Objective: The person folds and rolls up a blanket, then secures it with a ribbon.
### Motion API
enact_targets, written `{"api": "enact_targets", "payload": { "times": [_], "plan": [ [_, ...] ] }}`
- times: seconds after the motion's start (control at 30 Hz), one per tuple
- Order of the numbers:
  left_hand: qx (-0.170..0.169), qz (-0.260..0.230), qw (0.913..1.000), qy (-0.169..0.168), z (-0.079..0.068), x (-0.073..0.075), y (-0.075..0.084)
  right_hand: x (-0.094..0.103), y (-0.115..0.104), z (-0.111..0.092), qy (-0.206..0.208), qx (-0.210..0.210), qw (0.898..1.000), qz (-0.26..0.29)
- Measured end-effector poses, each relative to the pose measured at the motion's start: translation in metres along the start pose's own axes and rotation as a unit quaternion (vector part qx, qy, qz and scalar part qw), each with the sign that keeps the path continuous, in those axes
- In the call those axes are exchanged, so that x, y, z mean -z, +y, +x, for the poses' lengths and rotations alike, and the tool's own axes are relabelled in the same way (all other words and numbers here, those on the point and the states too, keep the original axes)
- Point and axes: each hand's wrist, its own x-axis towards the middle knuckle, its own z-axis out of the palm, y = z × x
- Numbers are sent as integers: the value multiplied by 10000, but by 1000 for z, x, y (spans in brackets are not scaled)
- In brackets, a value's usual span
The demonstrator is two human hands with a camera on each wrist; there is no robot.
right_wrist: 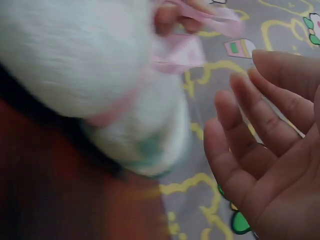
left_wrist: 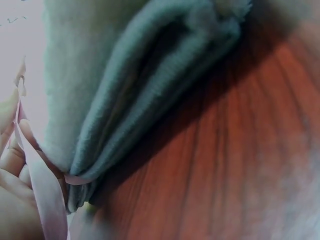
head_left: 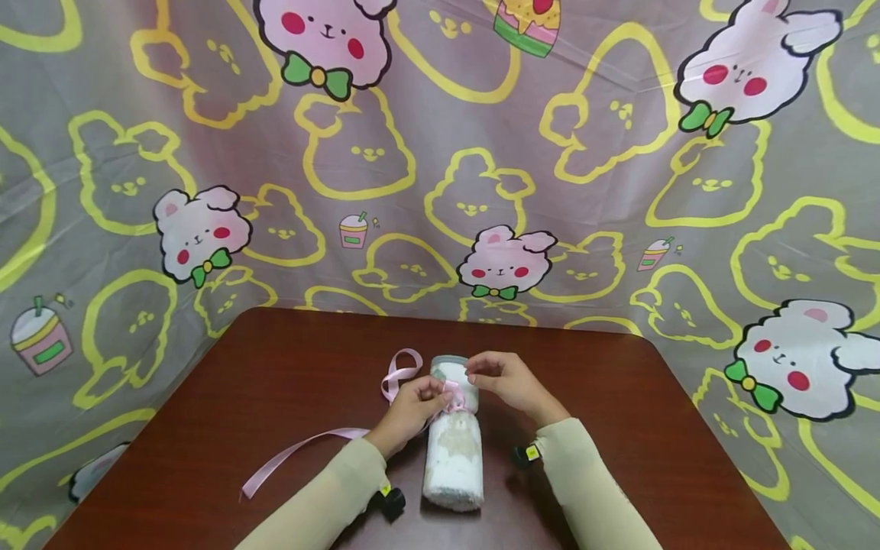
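Observation:
A rolled white towel (head_left: 454,466) with beige and grey-green patches lies lengthwise on the table, cinched by a pink ribbon (head_left: 459,401) nearer its far end. My left hand (head_left: 407,415) pinches the ribbon just above the towel between thumb and fingers; the left wrist view shows a strand of ribbon (left_wrist: 44,192) hanging by that hand. To the right of the roll's far end is my right hand (head_left: 510,382), its fingers loosely bent. In the right wrist view, nothing lies between the right hand's fingers (right_wrist: 265,120), and they are apart from the towel (right_wrist: 75,55).
A long ribbon tail (head_left: 289,452) trails to the left across the brown table (head_left: 619,412), and a ribbon loop (head_left: 393,374) stands beside the towel's far end. A grey curtain (head_left: 426,114) printed with cartoon animals hangs behind and at both sides.

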Motion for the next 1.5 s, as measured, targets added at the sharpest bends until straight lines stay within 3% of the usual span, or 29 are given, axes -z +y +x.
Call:
{"api": "enact_targets", "payload": {
  "times": [0.13, 0.37, 0.4, 0.63, 0.8, 0.93, 1.13, 1.3, 1.5],
  "plan": [
    [-6, -48, 10000, -30, -1, -1, -2, -14, 6, -4, 54, 23, 9998, -211],
    [-80, -73, 9999, 59, 11, 3, -28, -23, 9, -2, -2, 96, 9985, -540],
    [-66, -58, 9999, 59, 12, 3, -27, -24, 13, -1, -2, 67, 9987, -508],
    [31, -35, 10000, 4, 7, 4, -17, -22, -17, -8, -323, 178, 9990, -250],
    [3, 2, 10000, -31, 0, 2, 2, -14, -18, -10, -434, 84, 9990, 20],
    [-21, -41, 10000, -27, -1, 1, 4, -13, -11, -9, -553, 117, 9984, -50],
    [-62, -100, 9999, -67, 0, 1, 2, -18, 6, -5, -25, 445, 9970, -629],
    [-69, -193, 9996, -177, 1, 1, 1, -27, 0, -4, 118, 895, 9928, -791],
    [-159, -116, 9991, -376, 0, 4, 2, -35, -4, -2, 577, 863, 9896, -997]
  ]
}}
